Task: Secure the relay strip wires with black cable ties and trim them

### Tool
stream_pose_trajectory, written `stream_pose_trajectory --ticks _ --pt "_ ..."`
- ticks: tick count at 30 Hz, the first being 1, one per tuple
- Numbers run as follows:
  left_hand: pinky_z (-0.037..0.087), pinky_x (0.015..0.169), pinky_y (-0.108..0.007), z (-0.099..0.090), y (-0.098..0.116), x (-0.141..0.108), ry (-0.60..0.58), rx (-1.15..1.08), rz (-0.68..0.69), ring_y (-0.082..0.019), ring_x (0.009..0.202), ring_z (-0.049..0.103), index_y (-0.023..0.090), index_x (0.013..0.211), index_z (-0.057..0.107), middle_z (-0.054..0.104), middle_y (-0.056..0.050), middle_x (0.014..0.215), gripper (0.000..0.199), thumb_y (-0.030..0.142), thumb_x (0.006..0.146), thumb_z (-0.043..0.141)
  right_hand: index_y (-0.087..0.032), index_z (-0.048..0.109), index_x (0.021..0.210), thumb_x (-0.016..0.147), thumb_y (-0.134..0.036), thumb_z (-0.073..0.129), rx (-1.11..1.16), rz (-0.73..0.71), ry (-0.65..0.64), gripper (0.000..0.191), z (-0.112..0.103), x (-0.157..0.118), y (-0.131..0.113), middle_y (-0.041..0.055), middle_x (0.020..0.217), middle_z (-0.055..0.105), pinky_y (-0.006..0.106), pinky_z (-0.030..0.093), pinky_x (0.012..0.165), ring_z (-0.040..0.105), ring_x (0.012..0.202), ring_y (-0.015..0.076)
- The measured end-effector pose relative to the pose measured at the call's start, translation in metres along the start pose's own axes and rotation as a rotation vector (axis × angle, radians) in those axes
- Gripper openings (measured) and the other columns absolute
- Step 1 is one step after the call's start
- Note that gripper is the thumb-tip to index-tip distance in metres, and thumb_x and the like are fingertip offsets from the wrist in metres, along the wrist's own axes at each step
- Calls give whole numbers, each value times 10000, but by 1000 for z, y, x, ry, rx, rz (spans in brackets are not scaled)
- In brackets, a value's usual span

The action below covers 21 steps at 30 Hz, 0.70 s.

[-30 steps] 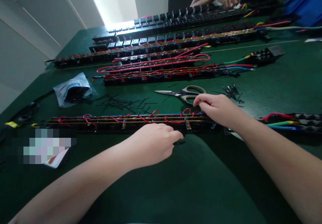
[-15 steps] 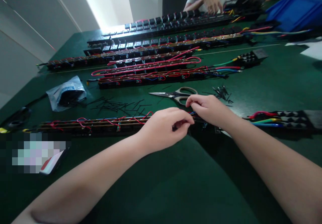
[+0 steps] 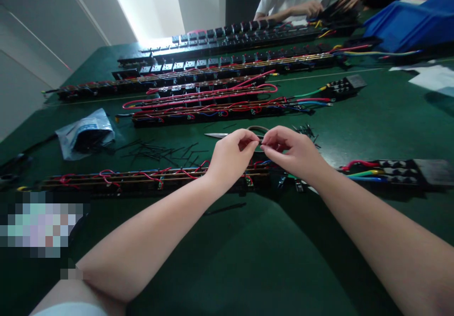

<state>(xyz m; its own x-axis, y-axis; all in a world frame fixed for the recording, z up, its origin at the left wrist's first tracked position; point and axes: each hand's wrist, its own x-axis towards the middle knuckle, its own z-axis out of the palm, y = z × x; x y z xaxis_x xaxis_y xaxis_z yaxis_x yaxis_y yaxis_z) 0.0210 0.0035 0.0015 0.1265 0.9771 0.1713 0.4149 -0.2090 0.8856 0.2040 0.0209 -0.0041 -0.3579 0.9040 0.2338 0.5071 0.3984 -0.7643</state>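
Observation:
My left hand [image 3: 230, 155] and my right hand [image 3: 294, 150] meet fingertip to fingertip above a long black strip with wires and brass-coloured bars [image 3: 135, 178]. Both are pinched. A tiny dark thing shows between the fingertips, too small to name. Behind the hands lie scissors [image 3: 216, 135], their handles partly covered. Thin black ties [image 3: 156, 151] are scattered to the left, and cut-looking black pieces [image 3: 308, 130] lie behind my right hand. One thin dark piece [image 3: 227, 208] rests in front of the strip.
A plastic bag [image 3: 85, 134] of black items stands at the left. Further back lie more wired strips [image 3: 198, 110]. A co-worker's hands [image 3: 312, 9] are at the far side, near a blue bin [image 3: 411, 22]. White paper [image 3: 432, 79] lies at the right.
My left hand has risen off the strip to meet my right hand, now in front of the scissors' handles. A thin dark piece has come into view in front of the strip.

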Motion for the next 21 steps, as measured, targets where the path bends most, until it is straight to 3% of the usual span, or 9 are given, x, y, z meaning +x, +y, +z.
stream_pose_trajectory --ticks 11,17,21 --pt "461 725 -245 2 -4 2 -20 -13 7 -107 758 593 191 895 658 691 11 858 78 152 927 598 -259 637 832 826 -364 695 -6 21 114 121 -2 -6 -3 26 787 653 335 531 633 597 665 179" --pt "408 640 -243 1 -4 4 -184 -1 43 -103 652 541 204 957 668 630 43 731 103 201 932 568 -250 656 855 816 -327 730 128 -16 135 113 -6 -6 -1 25 866 691 321 563 638 648 711 173" --pt "470 708 -268 1 -5 5 -292 134 86 -147 781 621 186 940 696 715 -12 871 156 172 884 551 -248 631 884 857 -279 697 193 19 195 77 -13 -17 -10 32 935 728 326 584 666 676 721 166"
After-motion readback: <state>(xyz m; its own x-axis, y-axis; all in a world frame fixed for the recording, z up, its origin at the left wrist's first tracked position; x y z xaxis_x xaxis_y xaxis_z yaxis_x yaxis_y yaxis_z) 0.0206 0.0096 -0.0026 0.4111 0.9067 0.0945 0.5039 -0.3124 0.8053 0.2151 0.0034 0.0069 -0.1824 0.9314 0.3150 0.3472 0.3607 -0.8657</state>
